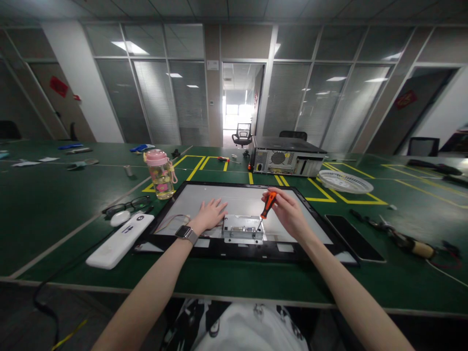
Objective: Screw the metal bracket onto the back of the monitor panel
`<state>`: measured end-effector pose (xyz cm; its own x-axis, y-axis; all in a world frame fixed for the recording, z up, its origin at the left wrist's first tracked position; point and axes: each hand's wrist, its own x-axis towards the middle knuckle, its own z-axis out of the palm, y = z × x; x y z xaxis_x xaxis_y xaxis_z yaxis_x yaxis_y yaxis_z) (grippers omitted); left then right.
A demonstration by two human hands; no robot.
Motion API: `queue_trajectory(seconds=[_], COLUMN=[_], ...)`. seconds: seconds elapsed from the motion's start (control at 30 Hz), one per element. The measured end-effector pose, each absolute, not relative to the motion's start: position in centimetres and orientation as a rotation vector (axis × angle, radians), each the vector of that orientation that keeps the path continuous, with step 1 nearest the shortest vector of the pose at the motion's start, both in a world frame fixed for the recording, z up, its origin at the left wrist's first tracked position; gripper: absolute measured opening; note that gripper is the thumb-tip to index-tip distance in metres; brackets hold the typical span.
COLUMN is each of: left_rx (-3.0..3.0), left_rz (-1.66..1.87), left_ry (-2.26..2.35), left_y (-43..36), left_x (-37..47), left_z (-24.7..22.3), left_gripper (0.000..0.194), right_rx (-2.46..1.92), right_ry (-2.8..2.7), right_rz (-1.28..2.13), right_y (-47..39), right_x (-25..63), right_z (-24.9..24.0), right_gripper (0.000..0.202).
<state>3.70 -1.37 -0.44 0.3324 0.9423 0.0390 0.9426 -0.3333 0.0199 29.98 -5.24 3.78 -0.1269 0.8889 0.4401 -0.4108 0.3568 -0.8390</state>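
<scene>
A flat panel (204, 194) with a black frame lies on the green table, its pale metal back facing up. Near its front middle sits a silver metal bracket (237, 224) with ports along it. My left hand (211, 214) rests flat on the panel, just left of the bracket, fingers spread and holding nothing. Between the fingers of my right hand (287, 209) is an orange and black screwdriver (269, 204). It tilts, its tip down at the right part of the bracket. Whether the tip sits in a screw is too small to tell.
Left of the panel are a white power bank (120, 241), glasses (126, 207) and a pink-lidded bottle (160, 175). On the right lie a black phone (354, 238) and a coil with wires (415, 245). Behind stand a computer case (287, 158) and a white basket (345, 182).
</scene>
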Motion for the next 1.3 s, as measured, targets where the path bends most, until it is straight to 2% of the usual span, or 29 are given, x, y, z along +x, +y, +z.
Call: queue_trajectory(seconds=[0.2, 0.47, 0.77, 1.03, 1.3], left_rx=[-2.552, -2.552, -2.544, -2.553, -2.556], left_rz=[-0.047, -0.054, -0.074, -0.077, -0.074], left_ry=[-1.813, -1.813, -1.8, -1.813, -1.801], left_y=[-1.3, -1.1, -1.2, -1.2, -1.2], left_x=[3.7, 3.6, 3.6, 3.6, 3.5], left_z=[-0.5, -0.7, -0.8, -0.7, -0.7], left_gripper=[0.049, 0.05, 0.049, 0.048, 0.049], right_rx=[-0.525, -0.477, -0.568, -0.526, -0.613], right_ry=[-1.201, -1.264, -1.255, -1.246, -1.22], right_rz=[1.181, 1.295, 1.076, 1.213, 1.04], right_y=[-4.8, -5.7, -4.7, -5.5, -4.9], right_x=[30.0, 29.9, 30.0, 29.7, 29.9], right_z=[3.3, 4.4, 3.2, 4.1, 3.6], right_gripper=[0.027, 0.035, 0.025, 0.036, 0.027])
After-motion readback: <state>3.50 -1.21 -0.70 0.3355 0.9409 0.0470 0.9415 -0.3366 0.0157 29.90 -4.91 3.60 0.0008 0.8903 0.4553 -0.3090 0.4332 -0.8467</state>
